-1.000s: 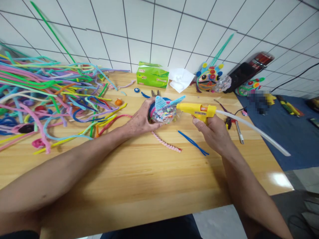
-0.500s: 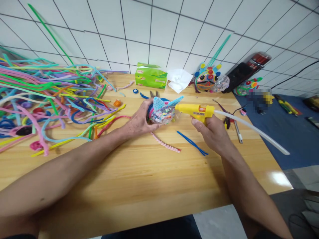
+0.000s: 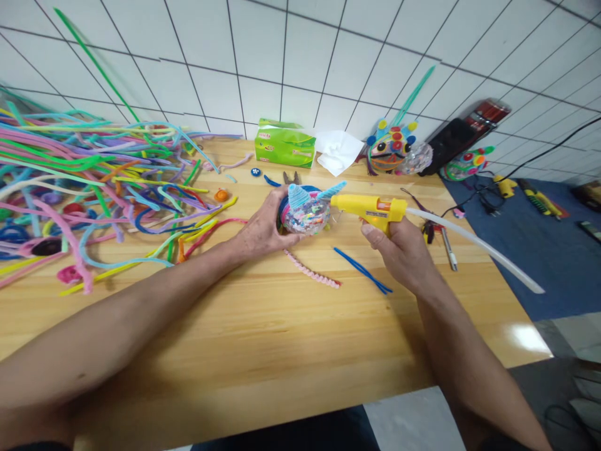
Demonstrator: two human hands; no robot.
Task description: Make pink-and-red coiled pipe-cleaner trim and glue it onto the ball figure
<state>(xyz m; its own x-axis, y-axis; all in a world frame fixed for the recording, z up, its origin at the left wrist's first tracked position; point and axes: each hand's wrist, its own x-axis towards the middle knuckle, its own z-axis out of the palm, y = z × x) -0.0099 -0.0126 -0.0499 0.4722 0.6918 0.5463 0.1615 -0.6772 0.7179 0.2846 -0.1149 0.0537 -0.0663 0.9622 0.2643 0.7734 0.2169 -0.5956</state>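
Note:
My left hand (image 3: pixel 270 224) grips the left side of a clear rounded craft piece (image 3: pixel 307 216) with colourful bits inside and two light-blue pipe-cleaner ears on top. In my right hand (image 3: pixel 399 247) is a yellow glue gun (image 3: pixel 369 208), its nozzle pointing left, close to the craft piece's right ear. Whether the nozzle touches it, I cannot tell. A long translucent glue stick (image 3: pixel 483 244) sticks out of the gun's back. On the table below lie a pink twisted pipe-cleaner strip (image 3: pixel 312 271) and two blue pipe cleaners (image 3: pixel 362 269).
Many coloured pipe cleaners (image 3: pixel 94 169) are heaped at the left. Along the tiled wall stand a green tissue pack (image 3: pixel 285 145), a decorated craft figure (image 3: pixel 389 150) and a dark red-topped bottle (image 3: pixel 469 131). A white pen-like tool (image 3: pixel 449 249) lies right of my right hand.
Almost nothing differs. The glue gun's back end has shifted very slightly right; both hands keep their holds.

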